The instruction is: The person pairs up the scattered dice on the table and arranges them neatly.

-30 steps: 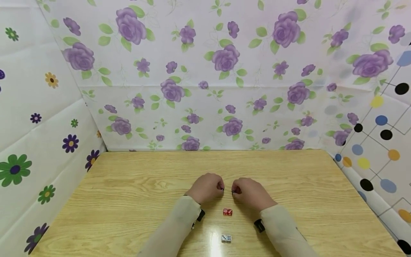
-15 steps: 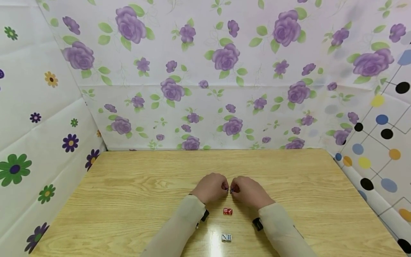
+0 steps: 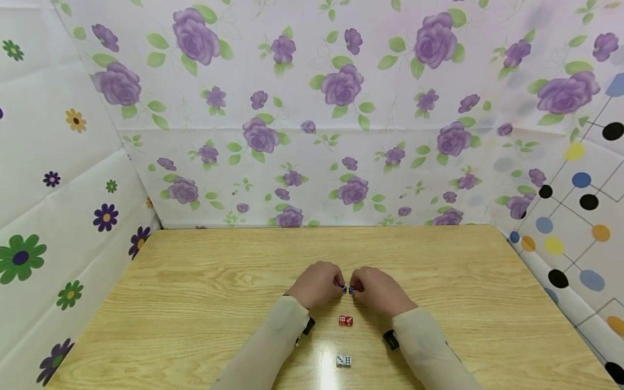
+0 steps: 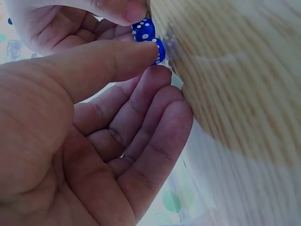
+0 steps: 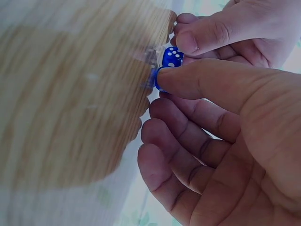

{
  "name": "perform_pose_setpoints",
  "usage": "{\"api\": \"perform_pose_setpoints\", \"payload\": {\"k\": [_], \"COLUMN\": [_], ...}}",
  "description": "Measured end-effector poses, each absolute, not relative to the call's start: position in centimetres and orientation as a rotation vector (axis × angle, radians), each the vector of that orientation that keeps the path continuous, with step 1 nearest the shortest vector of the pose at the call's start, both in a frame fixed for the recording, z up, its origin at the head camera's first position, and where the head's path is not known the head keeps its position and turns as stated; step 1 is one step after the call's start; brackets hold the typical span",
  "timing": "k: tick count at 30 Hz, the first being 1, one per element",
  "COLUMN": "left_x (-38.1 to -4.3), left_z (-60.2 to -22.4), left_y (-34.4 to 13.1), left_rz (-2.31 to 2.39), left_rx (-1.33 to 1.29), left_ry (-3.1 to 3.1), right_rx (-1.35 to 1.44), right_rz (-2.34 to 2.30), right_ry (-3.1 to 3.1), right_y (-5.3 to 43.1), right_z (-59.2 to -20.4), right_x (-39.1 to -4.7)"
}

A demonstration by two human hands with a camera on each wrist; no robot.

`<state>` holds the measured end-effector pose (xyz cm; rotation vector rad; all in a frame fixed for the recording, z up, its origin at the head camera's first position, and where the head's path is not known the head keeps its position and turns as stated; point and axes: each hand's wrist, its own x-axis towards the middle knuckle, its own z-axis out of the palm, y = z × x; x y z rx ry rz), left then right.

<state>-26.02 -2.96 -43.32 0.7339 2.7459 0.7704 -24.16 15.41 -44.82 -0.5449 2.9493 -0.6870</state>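
Note:
Thumb and fingers of my left hand [image 3: 317, 285] pinch a blue die [image 4: 159, 52] with white pips, low at the wooden table's surface. Facing it, my right hand [image 3: 379, 291] pinches a second blue die [image 5: 158, 81] the same way. In the head view a narrow gap shows between the two dice; in both wrist views they overlap, their far sides covered by thumbs. Nearer the body, two red dice [image 3: 345, 321] sit side by side on the table. Closer still lies a pair of white dice [image 3: 343, 361] with dark pips.
The wooden table [image 3: 205, 303] reaches back to a wall hung with purple-flowered cloth [image 3: 312, 162]. Patterned cloths also bound the left and right sides. A bright reflection lies on the tabletop beside the white dice.
My left hand has come rightward with its die, closing most of the gap, then eased back slightly left. My right hand has shifted slightly left. The red and white dice stayed put.

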Motion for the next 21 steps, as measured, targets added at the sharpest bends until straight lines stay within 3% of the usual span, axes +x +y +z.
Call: {"api": "perform_pose_setpoints", "payload": {"k": [21], "left_x": [-26.09], "left_z": [-43.6], "left_y": [-2.43], "left_rz": [0.786], "left_rx": [0.716], "left_ry": [2.74], "right_rx": [-0.562], "right_rz": [-0.658], "right_ry": [2.984], "right_y": [14.45], "right_z": [-44.12], "right_x": [-23.6]}}
